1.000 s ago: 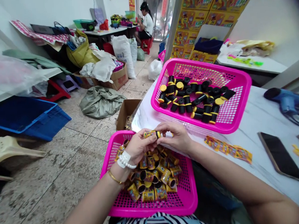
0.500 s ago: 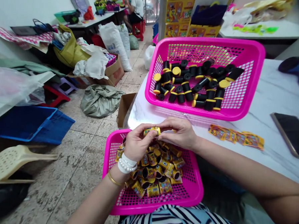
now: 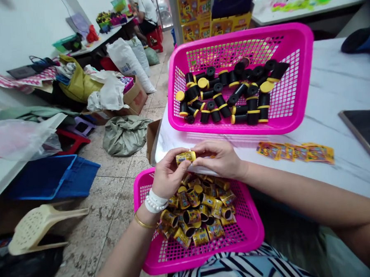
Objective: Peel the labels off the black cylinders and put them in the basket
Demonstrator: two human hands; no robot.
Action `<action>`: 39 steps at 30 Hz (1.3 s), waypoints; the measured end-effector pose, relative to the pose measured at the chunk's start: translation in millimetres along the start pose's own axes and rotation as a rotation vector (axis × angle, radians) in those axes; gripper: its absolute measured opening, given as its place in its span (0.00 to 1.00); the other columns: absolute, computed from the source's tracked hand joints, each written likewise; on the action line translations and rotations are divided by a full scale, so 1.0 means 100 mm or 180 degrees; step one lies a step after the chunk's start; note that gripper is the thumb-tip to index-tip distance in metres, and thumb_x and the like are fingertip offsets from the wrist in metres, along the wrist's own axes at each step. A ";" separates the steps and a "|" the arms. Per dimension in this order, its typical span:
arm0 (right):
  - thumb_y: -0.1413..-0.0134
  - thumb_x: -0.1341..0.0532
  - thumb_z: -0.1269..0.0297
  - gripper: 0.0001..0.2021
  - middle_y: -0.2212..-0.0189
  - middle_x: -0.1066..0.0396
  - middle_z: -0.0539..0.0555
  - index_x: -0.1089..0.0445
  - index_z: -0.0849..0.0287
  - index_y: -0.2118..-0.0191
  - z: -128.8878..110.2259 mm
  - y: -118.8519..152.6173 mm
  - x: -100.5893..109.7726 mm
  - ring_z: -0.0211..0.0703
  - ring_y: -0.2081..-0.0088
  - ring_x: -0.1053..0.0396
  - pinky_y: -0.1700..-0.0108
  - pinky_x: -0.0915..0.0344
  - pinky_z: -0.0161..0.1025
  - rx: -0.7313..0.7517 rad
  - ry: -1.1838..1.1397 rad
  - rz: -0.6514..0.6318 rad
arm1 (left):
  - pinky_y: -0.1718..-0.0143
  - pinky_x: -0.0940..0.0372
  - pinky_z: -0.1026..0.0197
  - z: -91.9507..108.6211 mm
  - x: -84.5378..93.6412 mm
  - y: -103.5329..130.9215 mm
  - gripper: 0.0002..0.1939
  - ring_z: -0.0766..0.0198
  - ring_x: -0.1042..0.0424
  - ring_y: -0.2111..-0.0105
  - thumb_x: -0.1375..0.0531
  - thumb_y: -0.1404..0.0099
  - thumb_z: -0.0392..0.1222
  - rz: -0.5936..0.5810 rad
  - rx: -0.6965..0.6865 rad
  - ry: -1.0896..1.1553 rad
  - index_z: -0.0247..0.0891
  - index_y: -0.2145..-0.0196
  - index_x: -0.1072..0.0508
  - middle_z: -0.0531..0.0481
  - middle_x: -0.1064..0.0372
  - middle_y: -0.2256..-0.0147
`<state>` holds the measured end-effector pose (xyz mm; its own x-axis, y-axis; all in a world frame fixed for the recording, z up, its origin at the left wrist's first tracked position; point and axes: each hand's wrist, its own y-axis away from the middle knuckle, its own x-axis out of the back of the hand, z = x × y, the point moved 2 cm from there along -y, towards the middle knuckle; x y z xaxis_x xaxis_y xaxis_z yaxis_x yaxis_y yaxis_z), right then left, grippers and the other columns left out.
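My left hand (image 3: 168,174) is closed around a small yellow labelled cylinder (image 3: 185,157), held sideways. The fingers of my right hand (image 3: 218,158) pinch at the cylinder's right end. Both hands are above the far rim of the lower pink basket (image 3: 254,225), which holds many yellow labelled cylinders (image 3: 192,216), some showing dark open ends. Beyond, on the marbled table, stands the upper pink basket (image 3: 305,66) with black cylinders (image 3: 238,94) that have yellow ends. A row of orange-yellow labels (image 3: 294,152) lies to the right of my right hand.
A phone (image 3: 366,131) and a blue object (image 3: 361,44) lie on the marbled table (image 3: 322,94) at right. To the left are a blue crate (image 3: 50,174), a cream stool (image 3: 37,229) and a grey-green sack (image 3: 124,135). A person (image 3: 145,12) sits far back.
The whole view has shifted, and the upper basket appears further up and left. Both hands remain together at the cylinder, with little change in their grip.
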<state>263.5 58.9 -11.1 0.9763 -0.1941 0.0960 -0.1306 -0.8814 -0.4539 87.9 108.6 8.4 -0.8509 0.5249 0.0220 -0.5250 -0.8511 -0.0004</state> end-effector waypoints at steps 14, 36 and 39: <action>0.56 0.27 0.68 0.21 0.62 0.23 0.52 0.25 0.58 0.53 0.12 -0.10 0.03 0.37 0.66 0.24 0.63 0.24 0.36 -0.0691 -0.1090 -0.0356 | 0.76 0.40 0.67 -0.05 0.14 -0.15 0.20 0.70 0.35 0.79 0.32 0.42 0.51 -0.0213 0.0534 0.0648 0.34 0.57 0.24 0.53 0.32 0.77; 0.44 0.31 0.61 0.09 0.73 0.25 0.52 0.21 0.57 0.58 -0.34 0.23 -0.20 0.38 0.75 0.26 0.74 0.28 0.33 -0.0023 -0.0213 -0.0933 | 0.90 0.57 0.76 -0.13 -0.14 0.61 0.21 0.81 0.56 0.89 0.28 0.47 0.52 -0.0361 0.1164 0.2272 0.35 0.70 0.32 0.62 0.44 0.84; 0.42 0.33 0.65 0.13 0.72 0.24 0.52 0.23 0.54 0.51 -0.45 0.34 -0.26 0.38 0.72 0.27 0.69 0.28 0.34 0.0388 0.0121 -0.1317 | 0.91 0.56 0.75 -0.16 -0.14 0.84 0.21 0.80 0.54 0.90 0.29 0.46 0.53 -0.0310 0.1285 0.2387 0.36 0.70 0.33 0.60 0.40 0.83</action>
<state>226.3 14.6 10.9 0.9347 0.1472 0.3235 0.2940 -0.8315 -0.4714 55.8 30.1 -8.2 -0.6643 0.3437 -0.6637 -0.6706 -0.6663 0.3262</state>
